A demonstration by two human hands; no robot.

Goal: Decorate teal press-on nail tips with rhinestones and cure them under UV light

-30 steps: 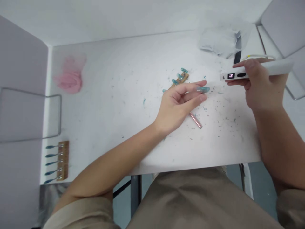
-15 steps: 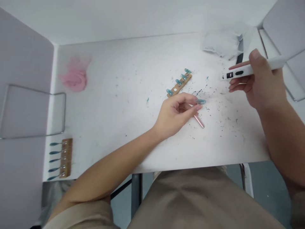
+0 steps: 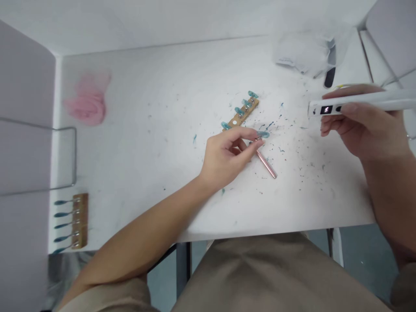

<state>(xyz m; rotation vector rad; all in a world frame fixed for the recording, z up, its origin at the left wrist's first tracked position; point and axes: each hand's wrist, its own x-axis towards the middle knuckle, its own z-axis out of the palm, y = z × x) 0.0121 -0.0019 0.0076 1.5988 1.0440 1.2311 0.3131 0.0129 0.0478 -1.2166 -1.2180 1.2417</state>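
My left hand (image 3: 224, 156) pinches a teal false nail (image 3: 263, 134) by its small metal stand between thumb and fingers. Just beyond that hand is a wooden nail stand (image 3: 244, 116) carrying several teal marbled nails. A rose-gold pen-like rod (image 3: 267, 164) lies on the table, its upper end partly hidden by my fingers. On the right, my right hand (image 3: 373, 123) grips a white handheld nail lamp (image 3: 360, 104). Its small display is lit and my thumb rests by the button. The lamp's front end points left, apart from the held nail.
Another wooden nail stand (image 3: 79, 221) with several dark teal nails is at the table's left front corner. A pink cloth-like bundle (image 3: 86, 102) lies back left. Back right are a clear plastic bag (image 3: 299, 54) and a dark nail file (image 3: 329, 77). Teal specks dot the white table (image 3: 146, 143).
My right thumb has come down onto the lamp near its button, and the display reads differently. The lamp appears farther right. My left hand still holds the nail; the whole view has shifted slightly.
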